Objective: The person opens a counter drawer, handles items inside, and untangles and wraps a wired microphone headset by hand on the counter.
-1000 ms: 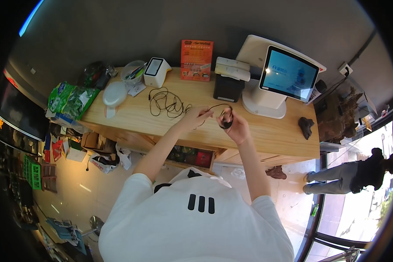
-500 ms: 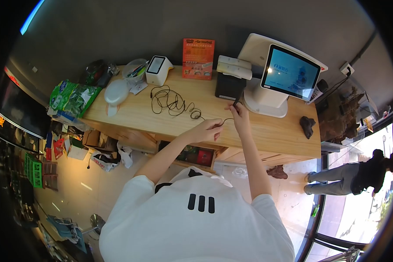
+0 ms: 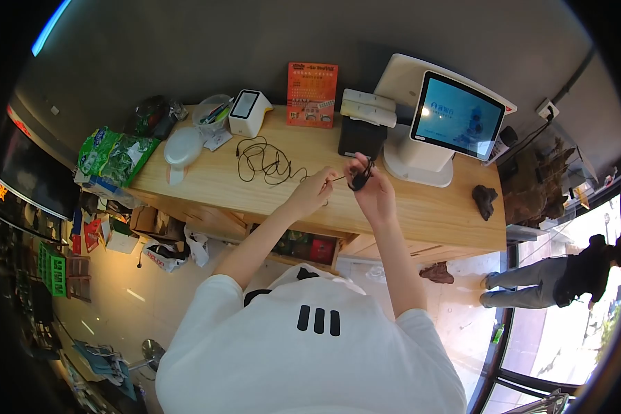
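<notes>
A thin black cable (image 3: 263, 164) lies in loose loops on the wooden counter (image 3: 255, 199), and its right part rises into my hands. My left hand (image 3: 313, 192) pinches the cable a little above the counter's front part. Just to the right, my right hand (image 3: 374, 192) is raised with its palm toward me and holds a small bundle of the cable in its curled fingers. Behind my right hand stands a black box-shaped device (image 3: 361, 138) with white parts on top. The cable's end in my right hand cannot be made out.
A white touchscreen terminal (image 3: 455, 114) stands right of my hands, with a dark lump (image 3: 485, 200) beyond it. Toward the back are an orange sign (image 3: 312, 95) and a white scanner stand (image 3: 249, 114). A drawer (image 3: 303, 248) is pulled out below. A person (image 3: 566, 276) stands at right.
My right hand has turned palm-up and now has cable bunched in it. My left hand has moved up and left along the cable. Fewer coils lie on the counter's right side.
</notes>
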`<state>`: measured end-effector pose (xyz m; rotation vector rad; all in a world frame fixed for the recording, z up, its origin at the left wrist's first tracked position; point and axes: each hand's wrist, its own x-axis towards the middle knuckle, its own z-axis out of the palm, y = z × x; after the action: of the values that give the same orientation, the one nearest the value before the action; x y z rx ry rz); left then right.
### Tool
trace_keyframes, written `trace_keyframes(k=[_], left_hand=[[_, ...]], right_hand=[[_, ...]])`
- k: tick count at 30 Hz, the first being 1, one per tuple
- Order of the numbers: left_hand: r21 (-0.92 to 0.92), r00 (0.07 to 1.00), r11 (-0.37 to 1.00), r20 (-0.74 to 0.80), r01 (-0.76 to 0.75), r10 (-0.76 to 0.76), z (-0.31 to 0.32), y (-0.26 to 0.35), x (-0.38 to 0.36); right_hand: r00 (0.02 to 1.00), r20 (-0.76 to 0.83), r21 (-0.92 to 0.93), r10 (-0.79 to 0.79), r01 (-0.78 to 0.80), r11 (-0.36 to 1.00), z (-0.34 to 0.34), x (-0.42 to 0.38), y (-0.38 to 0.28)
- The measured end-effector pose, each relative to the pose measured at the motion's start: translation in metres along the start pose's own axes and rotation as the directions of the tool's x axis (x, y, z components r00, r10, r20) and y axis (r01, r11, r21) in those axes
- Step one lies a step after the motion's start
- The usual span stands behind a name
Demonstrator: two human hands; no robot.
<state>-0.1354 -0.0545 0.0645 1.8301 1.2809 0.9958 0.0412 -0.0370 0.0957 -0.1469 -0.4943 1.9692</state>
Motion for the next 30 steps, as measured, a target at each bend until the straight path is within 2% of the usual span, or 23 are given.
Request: trace_keyframes(k=[1, 2, 3, 4, 5, 6, 7, 8, 9, 10, 12, 13, 15, 16, 18, 20, 22, 23, 24, 25, 27, 29, 30], left_hand=[[0.0, 1.0, 1.0, 0.004, 0.0, 0.0, 0.003, 0.003, -0.005], [0.138, 0.998, 0.988, 0.0, -0.063, 0.064, 0.006, 0.006, -0.01], [0.273, 0.992, 0.954, 0.003, -0.124, 0.128, 0.007, 0.009, -0.013], [0.274, 0.992, 0.954, 0.002, -0.124, 0.129, 0.007, 0.011, -0.013], [0.306, 0.99, 0.942, 0.034, -0.137, 0.134, 0.005, 0.012, -0.014], [0.337, 0.989, 0.929, 0.065, -0.15, 0.136, 0.003, 0.014, -0.014], [0.339, 0.989, 0.929, 0.061, -0.148, 0.135, -0.002, 0.017, -0.012], [0.39, 0.983, 0.902, 0.092, -0.185, 0.161, -0.009, 0.02, -0.009], [0.438, 0.975, 0.871, 0.125, -0.221, 0.184, -0.015, 0.021, -0.006], [0.437, 0.976, 0.873, 0.122, -0.217, 0.181, -0.018, 0.02, -0.004], [0.356, 0.954, 0.893, 0.213, -0.276, 0.21, -0.027, 0.022, 0.0], [0.357, 0.954, 0.892, 0.212, -0.276, 0.211, -0.03, 0.026, 0.0], [0.16, 0.98, 0.983, 0.189, -0.093, 0.062, -0.037, 0.034, 0.0], [0.161, 0.98, 0.983, 0.19, -0.092, 0.061, -0.039, 0.032, 0.0], [-0.023, 0.969, 0.998, 0.242, 0.053, -0.046, -0.04, 0.027, 0.001], [-0.118, 0.989, 0.993, 0.143, -0.019, 0.036, -0.027, -0.002, 0.003], [-0.202, 0.994, 0.974, 0.032, -0.098, 0.107, -0.017, -0.012, 0.0], [-0.188, 0.997, 0.98, 0.018, -0.07, 0.075, -0.009, -0.016, -0.003], [-0.174, 0.999, 0.984, 0.004, -0.042, 0.043, -0.002, -0.012, -0.006], [-0.183, 0.981, 0.966, -0.086, -0.185, 0.172, 0.004, -0.008, -0.006], [-0.144, 0.958, 0.951, -0.127, -0.274, 0.257, 0.002, -0.005, -0.005], [-0.102, 0.925, 0.928, -0.167, -0.359, 0.34, 0.001, -0.009, -0.007], [-0.109, 0.96, 0.959, -0.133, -0.26, 0.245, 0.0, -0.013, -0.01]], right_hand=[[0.994, 0.02, -0.008, -0.107, 0.107, 0.994, -0.006, 0.007, 0.002], [0.994, 0.019, -0.007, -0.109, 0.109, 0.994, -0.012, 0.013, 0.005], [0.964, -0.043, -0.307, -0.262, 0.237, 0.922, -0.013, 0.018, 0.007], [0.907, -0.053, -0.582, -0.417, 0.311, 0.751, -0.014, 0.022, 0.009], [0.892, 0.002, -0.801, -0.452, 0.272, 0.533, -0.015, 0.021, 0.008], [0.894, 0.005, -0.8, -0.448, 0.273, 0.535, -0.02, 0.021, 0.007], [0.962, 0.026, -0.964, -0.272, 0.096, 0.247, -0.029, 0.021, 0.005], [0.995, -0.027, -0.994, -0.092, -0.037, -0.105, -0.039, 0.019, 0.006], [0.992, 0.101, -0.983, -0.075, 0.088, -0.16, -0.042, 0.015, 0.014], [0.993, 0.099, -0.983, -0.071, 0.087, -0.161, -0.045, 0.013, 0.013], [0.929, -0.056, -0.974, 0.367, -0.131, 0.183, -0.044, 0.011, 0.009], [0.929, -0.055, -0.975, 0.367, -0.129, 0.182, -0.041, 0.01, 0.006], [0.834, -0.047, -0.61, 0.55, -0.46, 0.645, -0.032, 0.005, 0.0], [0.783, 0.009, -0.307, 0.622, -0.59, 0.746, -0.029, 0.002, -0.001], [0.828, 0.093, -0.325, 0.553, -0.499, 0.803, -0.027, -0.007, 0.002], [0.859, 0.181, -0.337, 0.478, -0.402, 0.851, -0.03, -0.01, 0.006], [0.957, 0.136, 0.122, 0.257, -0.274, 0.954, -0.03, -0.01, 0.014], [0.963, 0.074, 0.266, 0.26, -0.271, 0.925, -0.029, -0.012, 0.017], [0.963, 0.074, 0.267, 0.259, -0.269, 0.925, -0.025, -0.013, 0.019], [0.937, 0.183, 0.287, 0.296, -0.339, 0.896, -0.021, -0.014, 0.021], [0.884, 0.338, 0.298, 0.323, -0.426, 0.854, -0.016, -0.014, 0.026], [0.935, 0.232, 0.338, 0.268, -0.336, 0.879, -0.009, -0.012, 0.026], [0.971, 0.122, 0.367, 0.207, -0.238, 0.899, -0.002, -0.011, 0.025]])
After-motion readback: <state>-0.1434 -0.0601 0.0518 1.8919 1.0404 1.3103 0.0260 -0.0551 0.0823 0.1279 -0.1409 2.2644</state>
